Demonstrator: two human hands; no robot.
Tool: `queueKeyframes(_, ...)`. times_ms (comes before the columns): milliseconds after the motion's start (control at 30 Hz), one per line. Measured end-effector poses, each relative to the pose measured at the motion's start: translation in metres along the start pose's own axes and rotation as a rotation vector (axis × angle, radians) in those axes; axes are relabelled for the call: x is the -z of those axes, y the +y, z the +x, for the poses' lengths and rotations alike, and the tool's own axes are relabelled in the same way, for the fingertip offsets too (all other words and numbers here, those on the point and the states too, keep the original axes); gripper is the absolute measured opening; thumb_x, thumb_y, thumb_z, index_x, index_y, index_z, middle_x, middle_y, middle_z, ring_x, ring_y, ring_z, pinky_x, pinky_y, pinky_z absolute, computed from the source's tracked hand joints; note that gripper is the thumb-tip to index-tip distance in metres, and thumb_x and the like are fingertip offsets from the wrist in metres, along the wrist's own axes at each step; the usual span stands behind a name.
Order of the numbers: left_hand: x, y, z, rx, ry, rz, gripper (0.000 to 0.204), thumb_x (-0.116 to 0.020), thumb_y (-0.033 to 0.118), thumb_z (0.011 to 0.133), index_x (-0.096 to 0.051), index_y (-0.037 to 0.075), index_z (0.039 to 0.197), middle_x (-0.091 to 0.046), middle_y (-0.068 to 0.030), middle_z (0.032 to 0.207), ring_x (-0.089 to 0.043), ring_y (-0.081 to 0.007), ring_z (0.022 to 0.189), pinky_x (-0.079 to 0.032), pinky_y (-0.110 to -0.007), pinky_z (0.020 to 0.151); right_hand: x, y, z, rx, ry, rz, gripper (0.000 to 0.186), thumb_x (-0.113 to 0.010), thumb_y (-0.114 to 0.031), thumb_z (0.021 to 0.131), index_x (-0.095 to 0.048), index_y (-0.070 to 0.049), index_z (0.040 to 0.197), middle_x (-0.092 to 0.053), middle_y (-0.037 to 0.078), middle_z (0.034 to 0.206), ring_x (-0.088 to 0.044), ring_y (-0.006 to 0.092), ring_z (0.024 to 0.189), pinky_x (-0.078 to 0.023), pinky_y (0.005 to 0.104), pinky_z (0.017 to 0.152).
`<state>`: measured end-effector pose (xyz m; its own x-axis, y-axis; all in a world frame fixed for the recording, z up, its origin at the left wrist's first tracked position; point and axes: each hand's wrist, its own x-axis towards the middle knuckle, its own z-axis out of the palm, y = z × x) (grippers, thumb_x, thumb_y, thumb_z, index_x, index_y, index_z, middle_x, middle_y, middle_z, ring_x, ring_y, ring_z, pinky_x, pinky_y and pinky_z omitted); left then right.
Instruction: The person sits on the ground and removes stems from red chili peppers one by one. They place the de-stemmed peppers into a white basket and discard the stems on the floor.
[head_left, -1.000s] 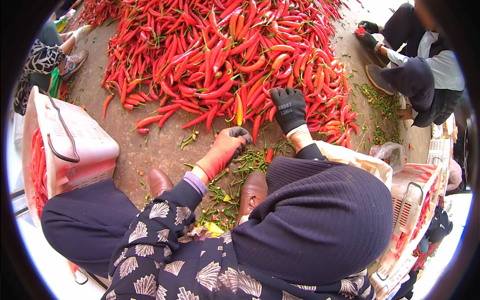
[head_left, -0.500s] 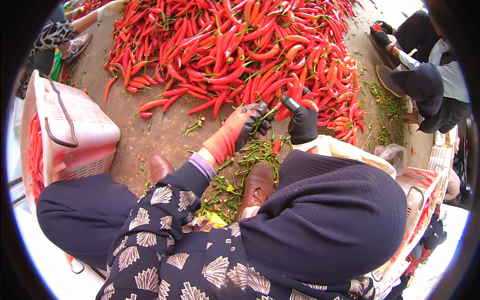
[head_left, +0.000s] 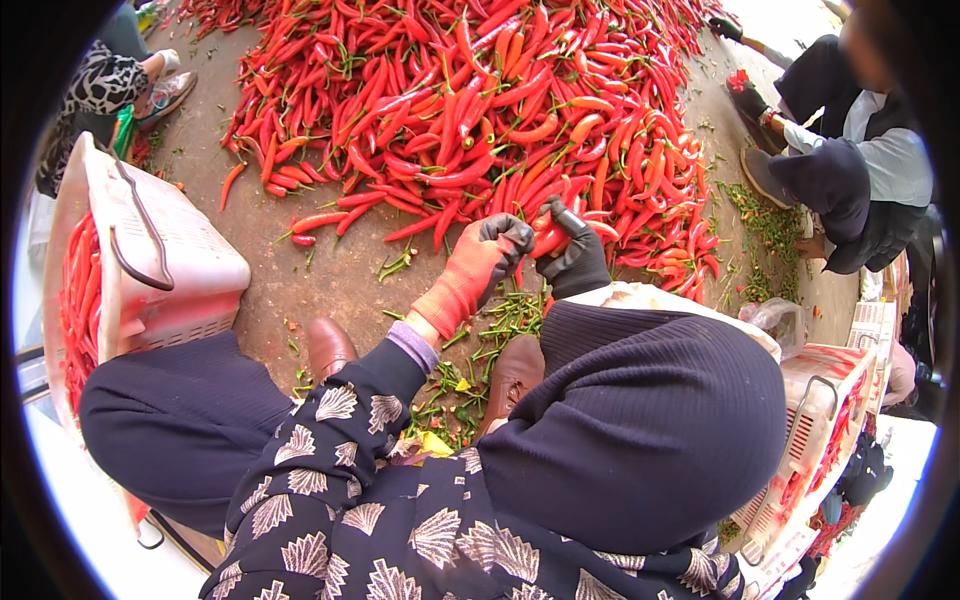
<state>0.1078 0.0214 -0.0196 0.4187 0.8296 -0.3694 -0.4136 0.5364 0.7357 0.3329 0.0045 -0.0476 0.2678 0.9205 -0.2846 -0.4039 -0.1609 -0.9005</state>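
Observation:
My left hand [head_left: 490, 250], in an orange glove with black-coated fingers, is closed in front of the large heap of red chili peppers [head_left: 440, 110]. Whatever its curled fingers may hold is hidden. Close beside it on the right, my right hand [head_left: 576, 255] wears a black glove with a grey band on one finger. It is closed around a red chili pepper [head_left: 548, 240], part of which shows between the two hands. Below them, cut green stems [head_left: 505, 325] lie scattered on the ground around my brown shoe [head_left: 515, 370].
A white crate [head_left: 185, 260] holding red peppers stands at my left, and another crate [head_left: 810, 400] at my right. Nearby people sit at the far left and at the right, where one gloved hand [head_left: 745, 97] holds something red. More green stems [head_left: 770, 225] litter the right side.
My right hand has moved left and turned, and the peppers sticking up from it no longer show. The green stem at my left fingers has gone from sight. The view has shifted slightly.

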Motion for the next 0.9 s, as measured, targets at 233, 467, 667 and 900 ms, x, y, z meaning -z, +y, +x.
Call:
queueKeyframes(233, 0.028, 0.035, -0.006, -0.077, 0.04, 0.301, 0.014, -0.057, 0.015, 0.085, -0.066, 0.004, 0.089, -0.064, -0.0014, 0.078, -0.059, -0.0109, 0.069, -0.047, -0.027, 0.061, -0.012, -0.055, 0.058, -0.187, -0.122, 0.321, 0.04, -0.063, -0.005, 0.085, -0.054, -0.005, 0.124, -0.067, 0.009, 0.102, -0.066, 0.0192, 0.089, -0.055, 0.0305, 0.076)
queueKeyframes(467, 0.062, 0.007, -0.017, -0.125, 0.186, 1.093, 0.024, -0.064, 0.019, 0.069, -0.07, 0.003, 0.086, -0.068, -0.0208, 0.088, -0.066, -0.0366, 0.088, -0.051, -0.045, 0.077, -0.27, -0.211, 0.015, -0.274, -0.928, -0.198, 0.034, -0.062, -0.009, 0.088, -0.055, 0.003, 0.119, -0.064, 0.006, 0.093, -0.063, 0.0161, 0.075, -0.052, 0.0277, 0.067)
queueKeyframes(667, 0.055, -0.006, -0.025, 0.019, 0.061, 1.431, 0.025, -0.058, 0.013, 0.072, -0.07, 0.007, 0.092, -0.069, -0.0168, 0.093, -0.065, -0.0343, 0.097, -0.052, -0.044, 0.083, -0.502, -0.209, -0.119, -0.152, -1.556, -0.179, 0.029, -0.06, -0.035, 0.094, -0.064, -0.007, 0.101, -0.068, 0.004, 0.096, -0.064, 0.0119, 0.087, -0.05, 0.0253, 0.085)
queueKeyframes(900, 0.065, -0.019, -0.04, 0.185, -0.377, 1.744, 0.03, -0.07, 0.021, 0.066, -0.073, 0.006, 0.092, -0.07, -0.0164, 0.1, -0.067, -0.0336, 0.096, -0.055, -0.043, 0.081, -0.416, -0.237, -0.029, 0.44, -1.728, -1.061, 0.034, -0.054, -0.018, 0.097, -0.057, -0.007, 0.129, -0.06, 0.01, 0.122, -0.06, 0.0153, 0.105, -0.05, 0.0259, 0.09)
